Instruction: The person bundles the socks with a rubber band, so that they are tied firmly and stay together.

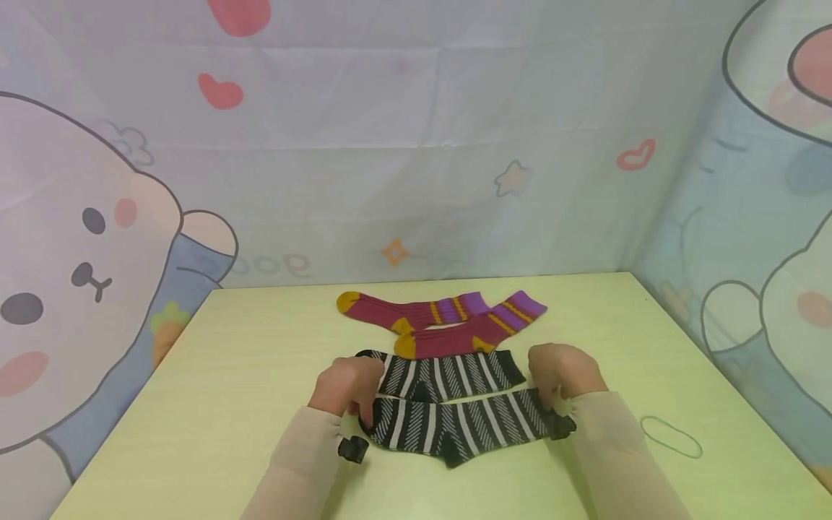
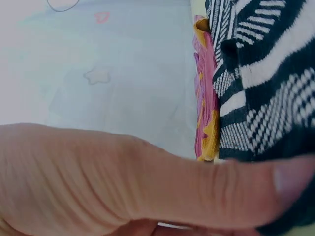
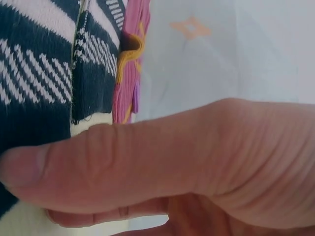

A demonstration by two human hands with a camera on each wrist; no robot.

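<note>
A black-and-white striped sock [image 1: 477, 422] lies flat, nearest the person, its dark heel towards the front. At its left end, the left hand [image 1: 351, 386] touches the dark toe; in the left wrist view the straight thumb of that hand [image 2: 147, 182] lies over dark fabric. The right hand [image 1: 564, 370] is at the dark cuff, and the right wrist view shows its extended thumb [image 3: 113, 162] with the tip on the cuff. Whether fingers are under the fabric is hidden. Just behind lies a second striped sock [image 1: 455, 372].
Two maroon socks with yellow toes and purple cuffs, one [image 1: 383, 312] partly behind the other [image 1: 455, 339], lie farther back. A thin green loop [image 1: 672, 437] is on the pale table [image 1: 195, 404] at the right. Printed cloth [image 1: 390, 180] hangs behind and at both sides.
</note>
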